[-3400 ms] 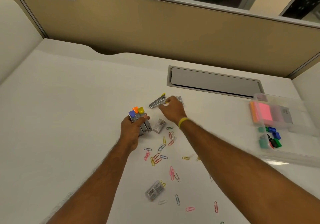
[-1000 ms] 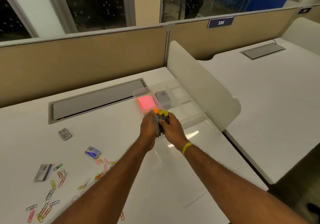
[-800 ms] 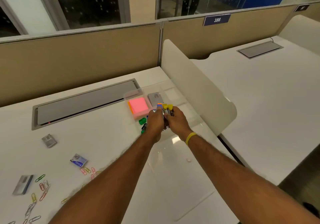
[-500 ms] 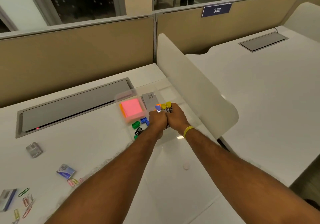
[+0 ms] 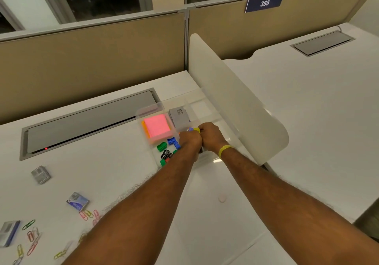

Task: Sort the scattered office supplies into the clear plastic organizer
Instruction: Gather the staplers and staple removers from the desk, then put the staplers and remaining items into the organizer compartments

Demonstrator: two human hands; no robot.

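Observation:
The clear plastic organizer (image 5: 150,108) stands on the white desk by the side divider. It holds pink sticky notes (image 5: 156,126), a grey box (image 5: 178,116) and several coloured binder clips (image 5: 166,149). My left hand (image 5: 189,139) and my right hand (image 5: 210,136) are pressed together over the organizer's right side, both gripping a bundle of small staplers (image 5: 193,129); only blue and yellow ends show between the knuckles. The rest of the bundle is hidden by my hands.
Staple boxes (image 5: 41,174) (image 5: 78,201) (image 5: 8,233) and several coloured paper clips (image 5: 30,238) lie scattered at the desk's left front. A grey cable hatch (image 5: 88,121) is set into the desk behind. The white divider (image 5: 235,100) borders the organizer on the right.
Both hands carried the stapler bundle from the desk's middle to the organizer and have lowered it into the right side; less of the coloured ends shows now.

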